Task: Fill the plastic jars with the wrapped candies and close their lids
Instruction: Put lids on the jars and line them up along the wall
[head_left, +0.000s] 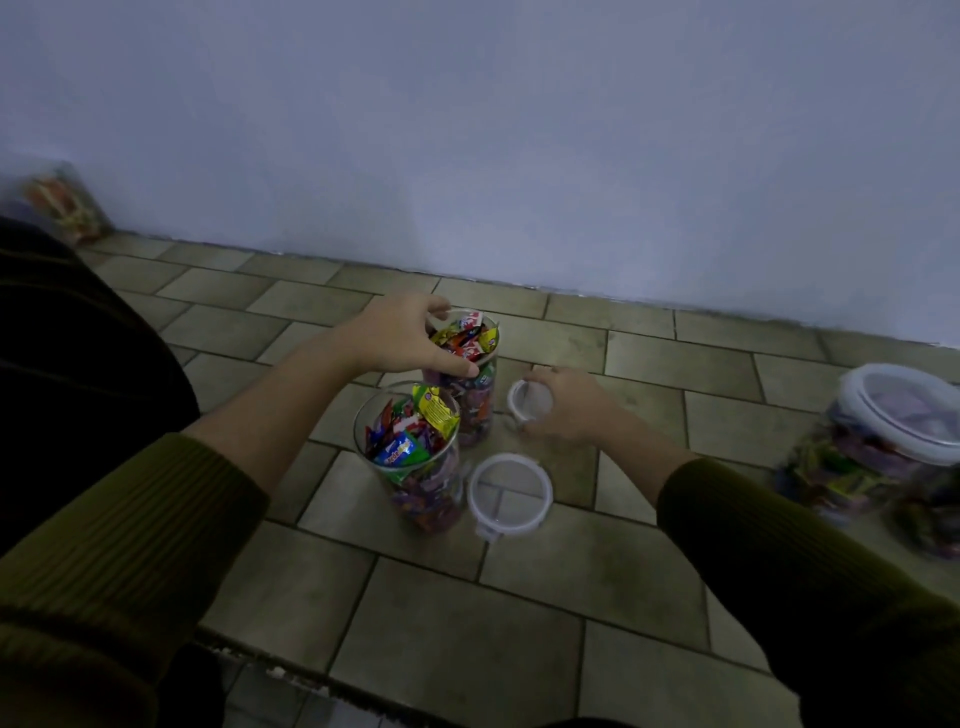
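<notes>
Both grips are closed on something: the right hand (563, 408), palm down with its olive ribbed sleeve (779, 561) reaching in from the lower right, curls around a small white-rimmed clear plastic lid (529, 399) at floor level, though whether the lid is lifted off the tiles is hard to tell. Nearest, a second white-rimmed round lid (509, 493) lies flat on the brown tiled floor (467, 623), just beside a tall clear plastic jar (415, 457) packed with colourful wrapped candies (410, 426) and uncovered. Behind it, touching or nearly so, stands a second tall candy-filled jar (475, 374); the left hand (402, 338) arches over its open mouth, fingers and thumb clasping the rim. Far right, a blurred wide jar with a white lid (893, 421) sits closed.
</notes>
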